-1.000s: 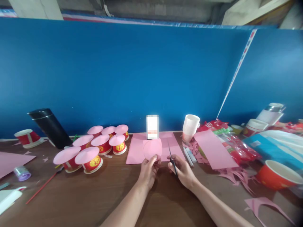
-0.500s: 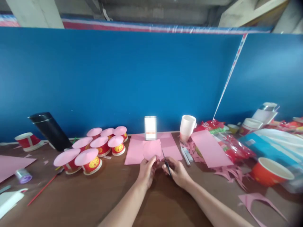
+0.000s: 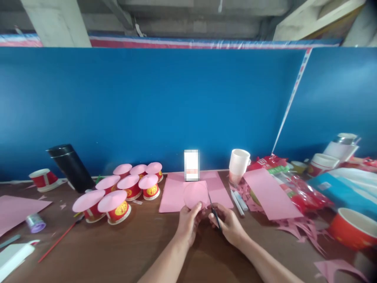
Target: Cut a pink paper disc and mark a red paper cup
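My left hand (image 3: pixel 188 222) pinches the lower edge of a round pink paper disc (image 3: pixel 196 193) and holds it upright over the brown table (image 3: pixel 118 251). My right hand (image 3: pixel 229 224) is closed around a pair of dark scissors (image 3: pixel 214 210), whose blades point up beside the disc's right edge. Behind the disc lies a pink paper sheet (image 3: pixel 172 194) flat on the table.
Several red paper cups topped with pink discs (image 3: pixel 116 196) stand at the left, by a black flask (image 3: pixel 70 167). A white cup stack (image 3: pixel 238 163), pens (image 3: pixel 239 200), another pink sheet (image 3: pixel 271 192), paper scraps, red bags and a red bowl (image 3: pixel 352 228) lie at the right. A blue wall stands behind.
The view has tilted slightly, so everything sits lower in the picture. Both hands stay close together with the disc and scissors, the scissors still beside the disc's right edge.
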Tool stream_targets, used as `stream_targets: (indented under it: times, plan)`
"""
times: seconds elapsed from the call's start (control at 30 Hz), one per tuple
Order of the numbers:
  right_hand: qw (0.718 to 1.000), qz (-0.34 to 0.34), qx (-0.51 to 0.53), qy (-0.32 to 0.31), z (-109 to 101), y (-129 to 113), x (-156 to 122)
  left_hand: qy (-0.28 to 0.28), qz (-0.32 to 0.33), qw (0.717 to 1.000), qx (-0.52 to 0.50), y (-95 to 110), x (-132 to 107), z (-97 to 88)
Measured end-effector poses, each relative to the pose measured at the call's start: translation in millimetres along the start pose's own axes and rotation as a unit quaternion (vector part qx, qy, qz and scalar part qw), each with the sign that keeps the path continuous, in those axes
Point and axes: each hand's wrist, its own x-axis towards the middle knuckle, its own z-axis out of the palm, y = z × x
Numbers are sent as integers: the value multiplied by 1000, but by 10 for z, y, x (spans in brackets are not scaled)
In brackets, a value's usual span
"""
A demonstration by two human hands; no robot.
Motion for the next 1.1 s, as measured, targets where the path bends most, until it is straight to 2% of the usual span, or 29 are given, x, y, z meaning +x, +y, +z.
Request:
stream_targets:
  times: [0.83, 1.1]
  plan:
    - [1000, 10, -4, 1, -19, 9, 5, -21, 5, 1000, 13, 40, -30, 24]
    - [1000, 14, 6, 12, -11, 18, 10, -7, -4, 1000, 26, 33, -23, 28]
